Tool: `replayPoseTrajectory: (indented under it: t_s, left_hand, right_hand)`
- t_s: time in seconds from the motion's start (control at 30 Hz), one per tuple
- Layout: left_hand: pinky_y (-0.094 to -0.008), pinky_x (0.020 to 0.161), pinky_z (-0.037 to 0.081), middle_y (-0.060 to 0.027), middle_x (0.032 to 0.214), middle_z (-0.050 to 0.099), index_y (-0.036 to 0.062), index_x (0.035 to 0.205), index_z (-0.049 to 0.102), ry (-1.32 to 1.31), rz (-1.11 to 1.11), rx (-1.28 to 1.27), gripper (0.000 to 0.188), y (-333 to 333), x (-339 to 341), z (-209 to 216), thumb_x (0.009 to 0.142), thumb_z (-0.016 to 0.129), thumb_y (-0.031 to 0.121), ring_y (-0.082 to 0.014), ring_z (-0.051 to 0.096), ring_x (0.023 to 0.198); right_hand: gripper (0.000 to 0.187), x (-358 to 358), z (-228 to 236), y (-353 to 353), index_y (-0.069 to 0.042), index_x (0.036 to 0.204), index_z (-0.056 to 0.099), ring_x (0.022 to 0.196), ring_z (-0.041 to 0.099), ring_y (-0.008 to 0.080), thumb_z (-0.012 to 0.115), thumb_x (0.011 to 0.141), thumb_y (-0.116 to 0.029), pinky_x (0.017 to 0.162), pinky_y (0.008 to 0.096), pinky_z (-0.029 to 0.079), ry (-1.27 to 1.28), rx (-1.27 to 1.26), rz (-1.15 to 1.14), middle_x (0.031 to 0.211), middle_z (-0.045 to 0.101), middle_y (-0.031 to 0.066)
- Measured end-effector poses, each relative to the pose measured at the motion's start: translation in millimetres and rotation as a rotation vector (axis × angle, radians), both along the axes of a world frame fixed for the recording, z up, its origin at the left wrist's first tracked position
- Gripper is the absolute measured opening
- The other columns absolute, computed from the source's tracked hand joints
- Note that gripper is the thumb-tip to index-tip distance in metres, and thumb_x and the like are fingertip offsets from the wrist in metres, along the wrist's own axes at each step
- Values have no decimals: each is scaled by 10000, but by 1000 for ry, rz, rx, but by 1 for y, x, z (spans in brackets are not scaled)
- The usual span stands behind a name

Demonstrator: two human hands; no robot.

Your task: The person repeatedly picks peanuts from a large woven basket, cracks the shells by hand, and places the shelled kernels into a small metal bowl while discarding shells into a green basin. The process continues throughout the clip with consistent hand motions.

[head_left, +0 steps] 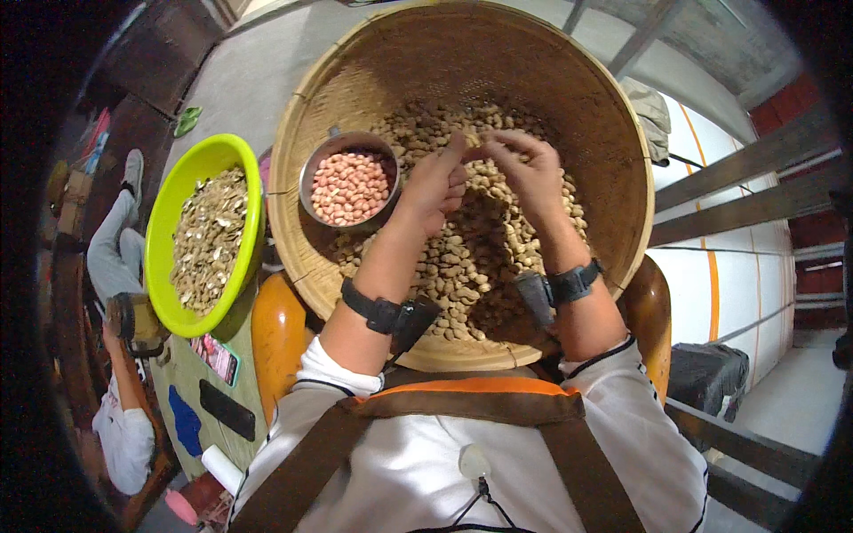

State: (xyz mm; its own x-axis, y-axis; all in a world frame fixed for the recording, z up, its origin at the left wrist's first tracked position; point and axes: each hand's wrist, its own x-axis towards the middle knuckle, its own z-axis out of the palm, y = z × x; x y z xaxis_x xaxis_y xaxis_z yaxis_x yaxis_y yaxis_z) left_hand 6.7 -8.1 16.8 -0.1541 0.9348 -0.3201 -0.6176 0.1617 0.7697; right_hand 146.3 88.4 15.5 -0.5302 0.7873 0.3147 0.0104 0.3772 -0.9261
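Both hands meet over a wide woven bamboo basket (346, 89) that holds a heap of unshelled peanuts (458, 266). A single peanut (474, 146) is pinched between the fingertips of my left hand (435, 182) and my right hand (530, 171). The left hand's other fingers are curled in. Whether its shell is cracked is too small to tell. Left of my hands, inside the basket, a round metal bowl (307, 197) contains shelled pink peanut kernels (349, 188).
A yellow-green basin (253, 209) of empty shells (210, 235) stands left of the basket on a table (191, 462), near two phones (227, 409) (216, 357). A person (123, 435) sits at the far left. Wooden rails (746, 213) and a black bundle (708, 380) lie to the right.
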Motion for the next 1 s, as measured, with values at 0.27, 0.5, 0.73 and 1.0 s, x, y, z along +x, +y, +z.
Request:
replayPoseTrajectory:
  t_s: [0.27, 0.5, 0.73, 1.0]
  left_hand:
    - [-431, 736, 490, -179, 849, 681, 46, 974, 678, 1530, 357, -147, 366, -38, -49, 57, 956, 454, 335, -344, 661, 850]
    - [-414, 799, 499, -169, 929, 689, 94, 996, 715, 1619, 421, -96, 308, -41, -40, 71, 882, 580, 345, -355, 653, 889]
    - [-443, 788, 517, -141, 951, 684, 104, 979, 715, 1892, 17, -72, 216, 24, 3, 46, 875, 586, 242, -340, 634, 937]
    - [-485, 809, 507, -185, 1017, 609, 44, 891, 684, 2139, -115, -65, 167, 80, -8, -8, 826, 532, 66, -372, 567, 989]
  right_hand:
    - [292, 11, 5, 10, -24, 1134, 585, 545, 389, 70, 507, 961, -246, 443, 202, 289, 586, -901, 170, 750, 527, 9]
    - [278, 27, -1, 32, -39, 1071, 571, 609, 403, 136, 442, 937, -245, 469, 235, 313, 864, -963, 196, 857, 556, 95]
    - [335, 38, -3, 50, -108, 863, 546, 551, 434, 120, 491, 974, -419, 426, 222, 312, 907, -934, 48, 753, 549, 49]
    - [174, 38, -1, 53, -66, 925, 598, 593, 515, 129, 595, 917, -240, 426, 221, 347, 925, -978, -56, 817, 610, 65]
